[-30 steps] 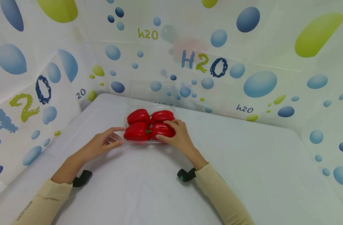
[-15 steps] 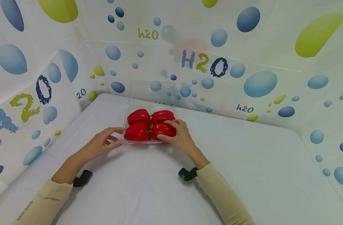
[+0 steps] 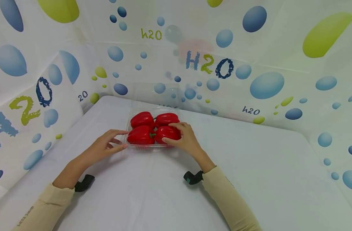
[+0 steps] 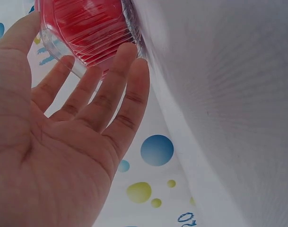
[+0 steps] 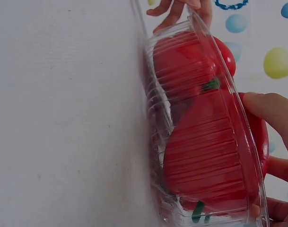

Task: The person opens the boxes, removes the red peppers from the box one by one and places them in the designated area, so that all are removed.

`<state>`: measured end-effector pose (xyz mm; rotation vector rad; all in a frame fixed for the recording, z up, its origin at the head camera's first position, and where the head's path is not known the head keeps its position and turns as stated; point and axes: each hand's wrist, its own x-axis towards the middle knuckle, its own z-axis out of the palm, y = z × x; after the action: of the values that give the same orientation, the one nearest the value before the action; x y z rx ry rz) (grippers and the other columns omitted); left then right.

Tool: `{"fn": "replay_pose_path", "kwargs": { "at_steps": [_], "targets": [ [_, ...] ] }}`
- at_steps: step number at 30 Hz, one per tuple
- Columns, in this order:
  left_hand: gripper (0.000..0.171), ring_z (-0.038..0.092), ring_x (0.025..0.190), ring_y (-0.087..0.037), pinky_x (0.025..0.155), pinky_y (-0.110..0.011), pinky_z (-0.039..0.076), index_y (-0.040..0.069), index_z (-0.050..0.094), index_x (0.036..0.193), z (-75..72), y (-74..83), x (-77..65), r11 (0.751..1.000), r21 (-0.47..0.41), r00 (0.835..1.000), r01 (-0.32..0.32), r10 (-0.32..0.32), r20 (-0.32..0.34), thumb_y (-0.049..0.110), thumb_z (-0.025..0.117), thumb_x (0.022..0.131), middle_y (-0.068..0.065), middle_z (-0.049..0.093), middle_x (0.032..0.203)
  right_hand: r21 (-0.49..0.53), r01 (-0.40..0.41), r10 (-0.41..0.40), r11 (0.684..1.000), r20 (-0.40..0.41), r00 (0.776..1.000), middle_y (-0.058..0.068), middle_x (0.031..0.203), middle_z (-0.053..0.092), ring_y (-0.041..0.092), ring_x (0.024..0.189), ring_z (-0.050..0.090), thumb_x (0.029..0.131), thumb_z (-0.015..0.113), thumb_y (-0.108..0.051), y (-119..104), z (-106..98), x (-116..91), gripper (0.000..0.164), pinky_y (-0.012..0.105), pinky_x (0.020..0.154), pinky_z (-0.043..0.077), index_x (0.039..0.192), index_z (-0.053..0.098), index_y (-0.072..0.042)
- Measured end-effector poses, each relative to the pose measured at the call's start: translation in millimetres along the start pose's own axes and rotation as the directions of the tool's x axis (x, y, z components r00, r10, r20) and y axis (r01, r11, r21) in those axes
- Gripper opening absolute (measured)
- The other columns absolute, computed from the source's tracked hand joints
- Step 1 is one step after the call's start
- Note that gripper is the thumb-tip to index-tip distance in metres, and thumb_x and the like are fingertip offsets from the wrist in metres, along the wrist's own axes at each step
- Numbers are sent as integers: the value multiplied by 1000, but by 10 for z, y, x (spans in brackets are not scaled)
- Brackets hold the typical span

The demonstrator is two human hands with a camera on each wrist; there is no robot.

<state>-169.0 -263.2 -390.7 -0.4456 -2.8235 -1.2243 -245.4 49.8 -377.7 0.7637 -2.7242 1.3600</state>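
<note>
Several red bell peppers lie in two rows in a clear plastic clamshell container [image 3: 145, 145], its lid [image 3: 147, 96] raised at the back. My right hand [image 3: 188, 138] holds the front right bell pepper [image 3: 165, 132], with the thumb on its near side and fingers over its far side. That pepper still sits within the container, partly above the rim in the right wrist view. To its left is the front left bell pepper [image 3: 139, 135], with a green stem. My left hand [image 3: 105, 147], its fingers loosely extended, is at the container's left wall; the left wrist view shows the palm holding nothing.
The container stands on a white-covered table [image 3: 251, 179], near its back edge. Behind it hangs a white curtain [image 3: 236, 102] with blue and green drops and lettering. A dark wrist camera [image 3: 84, 183] sits at the left wrist, another dark camera [image 3: 192, 177] at the right.
My right hand has shifted very slightly right, still on the front right bell pepper. The left hand and the container have stayed practically in place.
</note>
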Motion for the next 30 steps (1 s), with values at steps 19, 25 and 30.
{"fn": "replay_pose_path", "kwargs": {
  "at_steps": [19,25,30],
  "targets": [
    [55,64,105,-34,79,-26,53,8,47,141,-17,23,-12,999,-5,999,-35,35,-2,20,68,92,-19,45,136,-38,28,-28,999,-11,1000,13,132,52,30,125,44,78,81,-29,49,14,6,59,45,88,55,130,60,-11],
    [54,64,105,-33,80,-26,53,9,47,141,-24,33,-17,1000,-5,1000,-26,26,-4,21,68,92,-19,46,136,-31,22,-22,999,-3,1000,13,131,52,29,125,44,78,81,-29,54,4,6,59,45,88,55,130,59,-11],
    [55,64,106,-33,79,-25,52,9,47,142,-28,39,-22,1000,-10,1000,-18,18,-1,21,68,92,-19,46,136,-33,19,-19,999,8,1000,13,132,52,29,125,44,78,81,-29,48,-14,12,59,45,88,55,130,59,-12]
  ]
}}
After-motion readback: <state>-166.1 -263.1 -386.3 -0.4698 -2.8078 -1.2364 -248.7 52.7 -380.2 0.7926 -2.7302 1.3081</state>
